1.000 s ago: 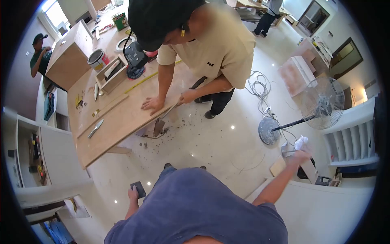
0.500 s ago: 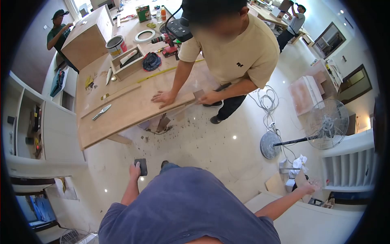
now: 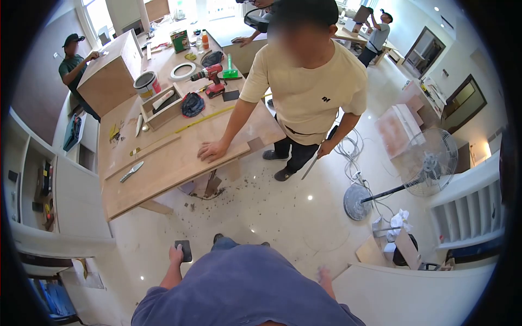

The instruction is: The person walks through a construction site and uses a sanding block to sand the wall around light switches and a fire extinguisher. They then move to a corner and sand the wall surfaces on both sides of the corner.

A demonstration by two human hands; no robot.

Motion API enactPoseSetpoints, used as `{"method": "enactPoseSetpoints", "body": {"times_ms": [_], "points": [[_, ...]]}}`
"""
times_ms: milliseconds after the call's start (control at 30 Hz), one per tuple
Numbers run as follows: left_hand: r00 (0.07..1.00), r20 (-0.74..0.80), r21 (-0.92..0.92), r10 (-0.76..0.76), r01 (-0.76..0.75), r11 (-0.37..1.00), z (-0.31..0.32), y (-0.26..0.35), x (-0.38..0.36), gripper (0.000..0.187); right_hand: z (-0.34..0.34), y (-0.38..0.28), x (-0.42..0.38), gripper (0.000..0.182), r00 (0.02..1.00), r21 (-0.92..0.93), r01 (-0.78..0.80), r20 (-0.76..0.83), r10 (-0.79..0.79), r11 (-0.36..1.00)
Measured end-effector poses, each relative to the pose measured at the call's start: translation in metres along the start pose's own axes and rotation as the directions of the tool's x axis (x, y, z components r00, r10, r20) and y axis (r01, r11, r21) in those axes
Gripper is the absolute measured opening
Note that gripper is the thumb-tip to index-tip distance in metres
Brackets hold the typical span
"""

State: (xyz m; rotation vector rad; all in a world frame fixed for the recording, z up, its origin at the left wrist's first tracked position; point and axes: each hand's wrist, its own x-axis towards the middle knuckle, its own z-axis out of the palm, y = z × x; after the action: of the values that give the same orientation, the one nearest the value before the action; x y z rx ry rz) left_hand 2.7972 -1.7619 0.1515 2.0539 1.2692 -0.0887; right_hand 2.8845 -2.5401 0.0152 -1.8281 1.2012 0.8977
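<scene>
Left hand (image 3: 176, 254) forward, closed; right hand (image 3: 325, 275) low beside torso (image 3: 244, 285), blurred.

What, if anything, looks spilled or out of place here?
Dark crumbs are strewn over the pale floor beside the wooden tabletop, like unswept debris. A cable lies in loose, untidy loops near the pedestal fan. Nothing looks plainly damaged.

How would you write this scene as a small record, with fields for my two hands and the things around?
Left hand: holds a dark flat block
Right hand: blurred; no held object visible; nearest the white surface
Table: bears a red drill, an open wooden box, a knife-like tool
Co-worker: one hand on the table, a long thin tool in the other
Right side: standing fan
</scene>
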Motion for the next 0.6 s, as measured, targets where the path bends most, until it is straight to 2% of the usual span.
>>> {"method": "enactPoseSetpoints", "body": {"times_ms": [67, 133, 200, 267, 367, 467, 500, 567, 600], "points": [[1.000, 0.005, 0.039, -0.012, 0.012, 0.999, -0.003, 0.007, -0.003, 0.038, 0.030, 0.036, -0.022, 0.042, 0.997, 0.143, 0.042, 0.063, -0.052, 0.989], [0.999, 0.006, 0.090, -0.052, 0.051, 0.995, -0.004, 0.019, -0.010, 0.038, 0.033, 0.051, -0.058, 0.038, 0.960, 0.119, 0.276, 0.011, -0.279, 0.954], [0.998, 0.007, 0.105, -0.055, 0.054, 0.993, -0.004, 0.029, -0.013, 0.039, 0.037, 0.061, -0.080, 0.034, 0.867, 0.090, 0.497, -0.037, -0.496, 0.863], [1.000, 0.019, 0.087, -0.023, 0.021, 0.996, 0.001, 0.034, -0.010, 0.039, 0.037, 0.064, -0.096, 0.030, 0.725, 0.053, 0.688, -0.087, -0.683, 0.724], [0.997, 0.038, 0.048, 0.064, -0.066, 0.997, 0.007, 0.038, -0.004, 0.040, 0.027, 0.021, -0.105, 0.030, 0.910, 0.137, 0.409, -0.138, -0.391, 0.902], [0.995, 0.047, 0.052, 0.086, -0.089, 0.995, 0.014, 0.041, 0.000, 0.041, 0.007, -0.020, -0.106, 0.029, 0.986, 0.227, 0.095, -0.154, -0.061, 0.969], [0.995, 0.043, 0.059, 0.085, -0.088, 0.994, 0.015, 0.045, -0.001, 0.041, -0.006, -0.006, -0.059, 0.029, 0.986, 0.230, 0.096, -0.157, -0.060, 0.969], [0.996, 0.036, 0.072, 0.081, -0.083, 0.994, 0.016, 0.052, -0.004, 0.041, 0.002, 0.026, 0.014, 0.037, 0.957, -0.009, 0.217, -0.194, -0.215, 0.976], [0.995, 0.033, 0.065, 0.091, -0.093, 0.994, 0.019, 0.050, -0.004, 0.041, -0.013, 0.002, -0.007, 0.037, 0.957, -0.010, 0.215, -0.196, -0.213, 0.977]]}}
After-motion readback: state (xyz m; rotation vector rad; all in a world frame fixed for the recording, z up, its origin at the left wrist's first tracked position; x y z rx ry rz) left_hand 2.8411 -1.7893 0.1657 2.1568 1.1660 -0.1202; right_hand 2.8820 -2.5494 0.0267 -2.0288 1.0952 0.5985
